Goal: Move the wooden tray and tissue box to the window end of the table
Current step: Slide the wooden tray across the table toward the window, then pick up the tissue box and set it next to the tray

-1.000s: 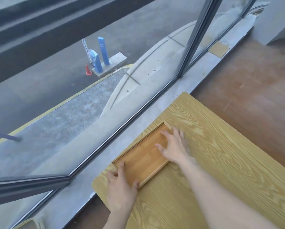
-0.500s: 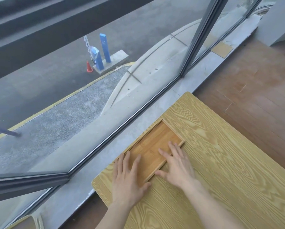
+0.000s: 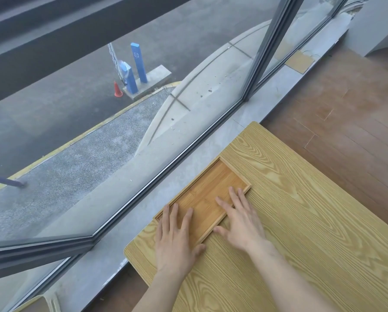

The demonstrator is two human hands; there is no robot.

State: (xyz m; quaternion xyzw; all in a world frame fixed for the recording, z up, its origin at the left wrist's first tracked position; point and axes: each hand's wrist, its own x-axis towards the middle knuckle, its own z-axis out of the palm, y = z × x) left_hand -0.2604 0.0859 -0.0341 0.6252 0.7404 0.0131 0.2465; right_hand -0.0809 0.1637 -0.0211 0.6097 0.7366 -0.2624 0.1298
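Observation:
A shallow wooden tray (image 3: pixel 213 188) lies flat on the light wood-grain table (image 3: pixel 301 210), along the table edge nearest the window. My left hand (image 3: pixel 176 239) rests flat with spread fingers over the tray's near-left corner. My right hand (image 3: pixel 240 219) lies flat too, fingers spread across the tray's near-right rim and floor. Neither hand grips the tray. No tissue box is in view.
A grey stone sill (image 3: pixel 188 176) runs between the table and the window glass (image 3: pixel 98 131). A dark window frame post (image 3: pixel 269 50) stands beyond the table. Brown wooden floor (image 3: pixel 345 109) lies to the right of the table.
The tray has slid along the window edge and lies flat. My hands have gone from holding its ends to lying flat and spread on top of it.

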